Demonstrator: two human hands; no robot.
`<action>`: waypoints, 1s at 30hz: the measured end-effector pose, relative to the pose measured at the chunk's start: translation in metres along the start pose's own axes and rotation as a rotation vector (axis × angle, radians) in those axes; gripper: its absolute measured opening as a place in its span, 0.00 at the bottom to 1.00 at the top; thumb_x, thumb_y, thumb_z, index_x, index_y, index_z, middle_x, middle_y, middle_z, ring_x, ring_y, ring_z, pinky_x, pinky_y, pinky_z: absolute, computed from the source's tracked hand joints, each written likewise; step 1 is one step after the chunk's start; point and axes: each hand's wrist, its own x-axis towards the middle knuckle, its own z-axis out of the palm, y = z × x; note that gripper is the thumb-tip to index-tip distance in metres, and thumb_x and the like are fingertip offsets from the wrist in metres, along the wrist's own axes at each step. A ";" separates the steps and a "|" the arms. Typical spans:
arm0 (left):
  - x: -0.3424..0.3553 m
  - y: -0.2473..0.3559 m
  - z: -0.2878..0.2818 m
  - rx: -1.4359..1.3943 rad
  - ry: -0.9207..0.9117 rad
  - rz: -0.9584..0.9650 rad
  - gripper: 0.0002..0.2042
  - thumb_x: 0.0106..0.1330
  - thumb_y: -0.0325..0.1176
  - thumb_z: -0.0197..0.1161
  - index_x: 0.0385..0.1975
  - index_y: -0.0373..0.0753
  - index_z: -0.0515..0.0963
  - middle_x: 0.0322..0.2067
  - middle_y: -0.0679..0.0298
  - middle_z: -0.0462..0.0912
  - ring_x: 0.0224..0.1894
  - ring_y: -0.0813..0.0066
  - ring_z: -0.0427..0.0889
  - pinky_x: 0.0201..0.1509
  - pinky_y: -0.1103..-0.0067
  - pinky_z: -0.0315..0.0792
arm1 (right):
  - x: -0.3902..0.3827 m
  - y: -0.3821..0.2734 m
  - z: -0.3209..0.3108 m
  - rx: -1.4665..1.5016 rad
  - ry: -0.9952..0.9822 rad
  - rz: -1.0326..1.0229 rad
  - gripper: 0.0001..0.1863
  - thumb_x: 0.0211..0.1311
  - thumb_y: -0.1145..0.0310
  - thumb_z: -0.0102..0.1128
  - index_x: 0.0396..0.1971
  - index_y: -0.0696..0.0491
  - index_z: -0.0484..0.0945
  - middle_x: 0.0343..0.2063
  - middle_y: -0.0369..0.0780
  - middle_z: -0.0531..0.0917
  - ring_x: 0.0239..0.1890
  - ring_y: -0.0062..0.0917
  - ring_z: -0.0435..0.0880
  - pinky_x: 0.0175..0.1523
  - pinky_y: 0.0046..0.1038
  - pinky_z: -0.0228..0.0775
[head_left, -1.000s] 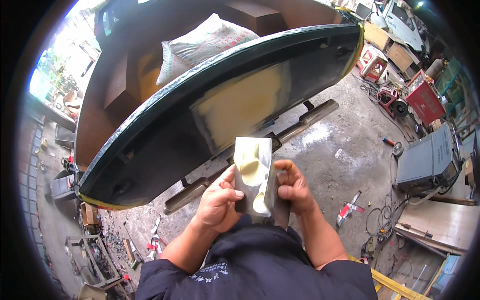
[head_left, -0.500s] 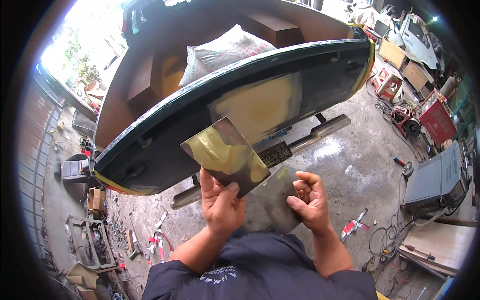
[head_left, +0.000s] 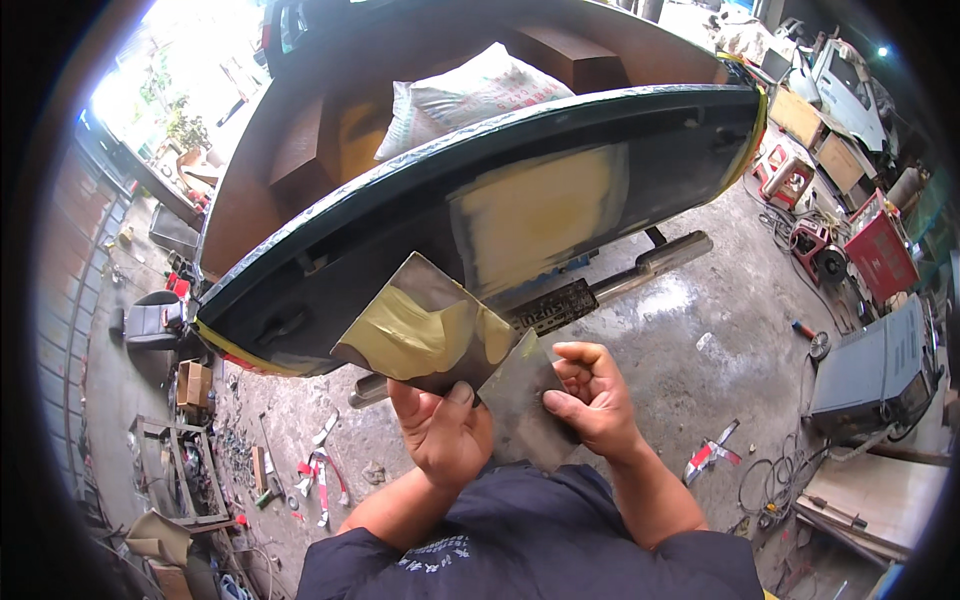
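Observation:
My left hand (head_left: 445, 432) grips a thin square mixing plate (head_left: 424, 274) by its lower edge, thumb on top. Soft yellow body filler (head_left: 402, 330) is smeared across the plate, with a smaller dab at its right corner. Between the thumb and curled fingers of my right hand (head_left: 600, 402) is a flat grey spreader (head_left: 525, 405). Its upper left edge meets or overlaps the plate's right side; whether they touch I cannot tell. Beyond both hands stands a dark pickup tailgate (head_left: 350, 235) bearing a dull yellow sanded patch (head_left: 545, 215).
A white sack (head_left: 475, 100) lies in the truck bed behind the tailgate. Below it runs a metal bumper (head_left: 675, 256). On the right are a red machine (head_left: 880, 245), a grey-blue cabinet (head_left: 868, 360) and loose cables. A metal frame (head_left: 180, 470) stands at left on the concrete floor.
Both hands have shifted left, carrying the plate and spreader. The plate is turned slightly, and the spreader now sits closer against its right side. The truck appears slightly farther right in view.

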 end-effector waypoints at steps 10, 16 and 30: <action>0.007 0.030 -0.045 -0.011 -0.339 -0.292 0.34 0.70 0.13 0.44 0.76 0.46 0.56 0.71 0.51 0.64 0.73 0.56 0.64 0.75 0.62 0.58 | 0.023 0.008 0.029 -0.003 -0.100 -0.110 0.30 0.64 0.82 0.64 0.64 0.56 0.64 0.49 0.41 0.81 0.51 0.23 0.82 0.58 0.28 0.75; 0.037 0.059 -0.065 0.619 -0.658 -0.247 0.28 0.66 0.14 0.56 0.69 0.33 0.67 0.64 0.48 0.73 0.66 0.52 0.73 0.70 0.68 0.65 | 0.029 0.001 0.039 -0.165 -0.002 -0.162 0.34 0.60 0.83 0.66 0.66 0.55 0.62 0.49 0.40 0.81 0.48 0.21 0.82 0.55 0.26 0.76; 0.047 0.042 -0.151 -0.298 -0.356 -0.774 0.23 0.70 0.18 0.56 0.66 0.32 0.70 0.60 0.58 0.78 0.62 0.72 0.76 0.68 0.73 0.68 | 0.041 -0.060 0.117 -0.769 -0.419 -0.446 0.31 0.43 0.97 0.59 0.51 0.58 0.77 0.51 0.50 0.82 0.59 0.40 0.80 0.67 0.45 0.71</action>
